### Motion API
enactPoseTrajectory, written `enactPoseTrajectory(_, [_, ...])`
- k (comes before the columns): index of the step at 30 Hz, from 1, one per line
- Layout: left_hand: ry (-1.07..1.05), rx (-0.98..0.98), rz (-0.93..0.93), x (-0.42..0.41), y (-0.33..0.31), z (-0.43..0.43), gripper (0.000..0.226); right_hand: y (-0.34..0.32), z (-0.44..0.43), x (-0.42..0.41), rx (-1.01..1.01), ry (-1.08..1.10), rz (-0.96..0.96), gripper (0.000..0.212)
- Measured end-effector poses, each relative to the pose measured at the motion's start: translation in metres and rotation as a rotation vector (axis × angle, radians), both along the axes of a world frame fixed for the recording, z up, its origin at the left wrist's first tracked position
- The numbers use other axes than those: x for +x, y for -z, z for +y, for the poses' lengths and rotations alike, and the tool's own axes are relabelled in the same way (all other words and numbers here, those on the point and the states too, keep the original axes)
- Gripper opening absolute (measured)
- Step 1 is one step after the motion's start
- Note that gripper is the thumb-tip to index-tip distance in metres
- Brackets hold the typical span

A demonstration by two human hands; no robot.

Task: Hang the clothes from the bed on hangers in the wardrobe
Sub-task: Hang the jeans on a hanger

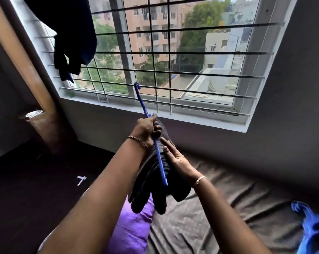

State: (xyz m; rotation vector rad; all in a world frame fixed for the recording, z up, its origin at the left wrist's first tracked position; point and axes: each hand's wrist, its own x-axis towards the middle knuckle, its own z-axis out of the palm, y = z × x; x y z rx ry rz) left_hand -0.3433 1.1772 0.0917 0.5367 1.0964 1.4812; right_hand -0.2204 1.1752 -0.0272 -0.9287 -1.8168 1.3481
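Both your forearms reach forward from the bottom of the view and meet in front of the barred window (173, 52). Your left hand (146, 130) is raised, wrist bent, with its fingers curled tight round the blue hanger (160, 162) where the hook's stem meets the body. The hook points up and away toward the window sill. Your right hand (175, 158) sits just beside and below the left. Its palm faces left, and its fingers are straight and close together, laid flat against the dark garment (149, 186). That garment is bunched over the hanger and held in the air between your hands. Its folds hang down above the purple cloth (131, 228) on the bed (219, 208). A thin bracelet circles each wrist. A blue item (312, 230) lies on the brown sheet, far right. Another dark cloth (70, 33) hangs at upper left.
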Motion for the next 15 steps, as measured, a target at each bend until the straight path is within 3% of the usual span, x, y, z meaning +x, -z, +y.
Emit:
enactPoseTrajectory(2, [-0.094,0.028,-0.068,-0.012,0.001,-0.006,0.037,0.008,0.002,0.006,-0.116,0.049,-0.016,0.039])
enactPoseTrajectory(4, [-0.181,0.052,-0.125,-0.025,0.001,-0.014,0.037,0.014,-0.002,0.009,-0.072,0.122,-0.036,0.037])
enactPoseTrajectory(5, [-0.208,0.055,-0.159,-0.032,0.001,-0.017,0.037,0.015,-0.008,0.01,-0.048,0.135,-0.015,0.047])
enactPoseTrajectory(8, [-0.309,0.072,-0.251,-0.053,-0.003,-0.03,0.039,0.02,-0.032,0.006,0.1,0.004,0.006,0.071])
enactPoseTrajectory(10, [-0.389,0.073,-0.282,-0.064,-0.005,-0.042,0.038,0.03,-0.047,0.001,0.055,-0.135,0.058,0.082])
enactPoseTrajectory(12, [-0.464,0.069,-0.305,-0.074,-0.007,-0.057,0.035,0.026,-0.06,-0.014,-0.074,-0.163,0.124,0.078])
enactPoseTrajectory(15, [-0.526,0.07,-0.34,-0.094,-0.011,-0.084,0.031,0.011,-0.066,-0.049,-0.076,-0.087,0.179,0.063])
